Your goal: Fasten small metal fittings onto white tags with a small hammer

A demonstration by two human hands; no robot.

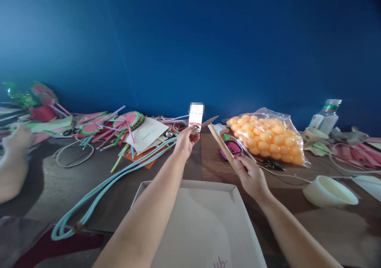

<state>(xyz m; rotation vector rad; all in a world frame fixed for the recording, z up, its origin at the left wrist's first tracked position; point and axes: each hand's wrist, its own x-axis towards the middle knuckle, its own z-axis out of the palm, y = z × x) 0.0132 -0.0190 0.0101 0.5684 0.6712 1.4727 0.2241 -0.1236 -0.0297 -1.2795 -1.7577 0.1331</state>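
Observation:
My left hand (185,141) reaches forward over the table and pinches the bottom of a small upright phone (196,117) with a lit white and red screen. My right hand (251,176) is closed around the lower end of a flat wooden stick (222,145) that slants up and to the left toward the phone. Both forearms stretch over a shallow white cardboard tray (238,204) near the front edge. A pink and green paper piece (231,145) lies just behind the stick.
A clear bag of orange balls (266,139) sits right of centre, a plastic bottle (326,117) and a white bowl (329,190) further right. Folded paper fans (127,121), coloured sticks, papers and light blue tubing (119,174) cover the left. Another person's hand (16,139) rests at far left.

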